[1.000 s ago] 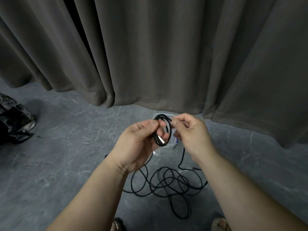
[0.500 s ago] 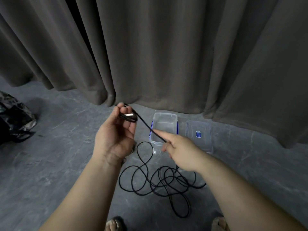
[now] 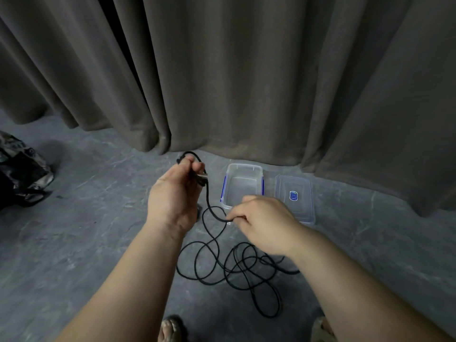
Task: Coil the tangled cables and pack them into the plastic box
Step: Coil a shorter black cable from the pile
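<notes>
A long black cable (image 3: pixel 237 265) lies in tangled loops on the grey floor in front of me. My left hand (image 3: pixel 174 196) is raised and shut on a small coil of that cable, with a silver plug end showing by the fingers. From there the cable hangs down and curves over to my right hand (image 3: pixel 264 223), which pinches it lower, just in front of the box. The clear plastic box (image 3: pixel 243 185) with blue clips stands open and empty behind my right hand.
The box's clear lid (image 3: pixel 294 198) with a blue sticker lies flat to the right of the box. Heavy grey curtains (image 3: pixel 222 70) hang close behind. A dark crumpled bag (image 3: pixel 19 174) sits at the far left. My feet show at the bottom edge.
My hands have drawn apart: the left moved left and up with the coil, the right slid down along the cable toward the floor, uncovering the box.
</notes>
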